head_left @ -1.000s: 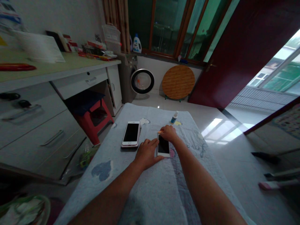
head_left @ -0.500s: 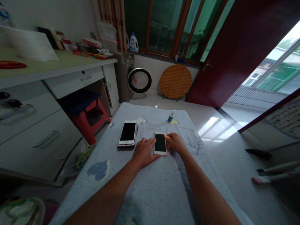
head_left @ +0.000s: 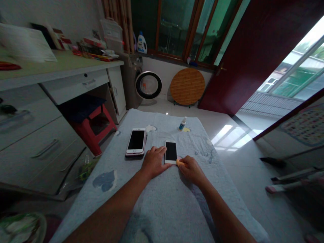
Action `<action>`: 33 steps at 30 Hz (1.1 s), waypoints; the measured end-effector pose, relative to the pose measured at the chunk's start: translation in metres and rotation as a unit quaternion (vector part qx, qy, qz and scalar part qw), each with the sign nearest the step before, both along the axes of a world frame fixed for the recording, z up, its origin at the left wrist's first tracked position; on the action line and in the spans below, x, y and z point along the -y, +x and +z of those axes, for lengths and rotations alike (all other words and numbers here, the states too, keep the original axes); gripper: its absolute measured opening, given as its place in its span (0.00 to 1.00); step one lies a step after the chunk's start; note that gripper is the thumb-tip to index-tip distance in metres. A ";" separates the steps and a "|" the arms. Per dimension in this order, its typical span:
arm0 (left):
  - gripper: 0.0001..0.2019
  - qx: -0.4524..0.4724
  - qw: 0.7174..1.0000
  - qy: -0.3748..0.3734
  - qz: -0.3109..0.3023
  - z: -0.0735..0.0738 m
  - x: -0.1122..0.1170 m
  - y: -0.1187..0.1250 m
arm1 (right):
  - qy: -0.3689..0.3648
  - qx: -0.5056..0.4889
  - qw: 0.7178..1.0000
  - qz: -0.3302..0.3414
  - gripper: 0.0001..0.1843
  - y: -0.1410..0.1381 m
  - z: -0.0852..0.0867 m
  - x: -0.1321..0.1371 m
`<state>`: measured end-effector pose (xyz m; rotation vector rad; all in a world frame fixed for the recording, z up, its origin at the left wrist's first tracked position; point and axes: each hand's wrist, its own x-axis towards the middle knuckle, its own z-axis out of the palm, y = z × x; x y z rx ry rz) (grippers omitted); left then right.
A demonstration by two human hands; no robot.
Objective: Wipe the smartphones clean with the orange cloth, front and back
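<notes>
A small white phone [head_left: 171,152] lies face up on a pale blue towel [head_left: 162,202] spread over a table. My left hand [head_left: 152,162] rests flat beside it, fingers pressing its left edge. My right hand [head_left: 191,168] is closed on a small orange piece [head_left: 180,163] just below the phone's bottom right corner. A larger white and pink phone [head_left: 136,141] lies to the left, apart from both hands.
A small spray bottle [head_left: 182,124] stands at the table's far edge, with a white crumpled wipe [head_left: 151,128] near the larger phone. A red stool [head_left: 94,125] sits under the desk [head_left: 63,67] on the left. Washing machine [head_left: 144,84] and round wooden board [head_left: 187,86] stand behind.
My right hand has slid down the small phone from its top edge to below its bottom corner, carrying the orange piece. The left hand stays at the phone's left side.
</notes>
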<state>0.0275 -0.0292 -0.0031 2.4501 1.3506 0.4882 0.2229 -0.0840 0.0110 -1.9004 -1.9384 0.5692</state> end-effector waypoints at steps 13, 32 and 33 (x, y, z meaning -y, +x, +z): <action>0.38 0.009 1.000 0.009 -0.005 -0.005 -0.001 -0.002 | 0.031 0.027 0.999 -0.015 0.14 0.013 0.018 -0.037; 0.28 0.014 0.999 -0.018 -0.029 -0.004 -0.003 -0.004 | -0.076 0.213 0.971 0.075 0.16 -0.036 0.022 -0.151; 0.28 0.016 0.999 -0.019 -0.029 -0.004 -0.003 -0.004 | -0.074 0.213 0.970 0.092 0.16 -0.038 0.024 -0.152</action>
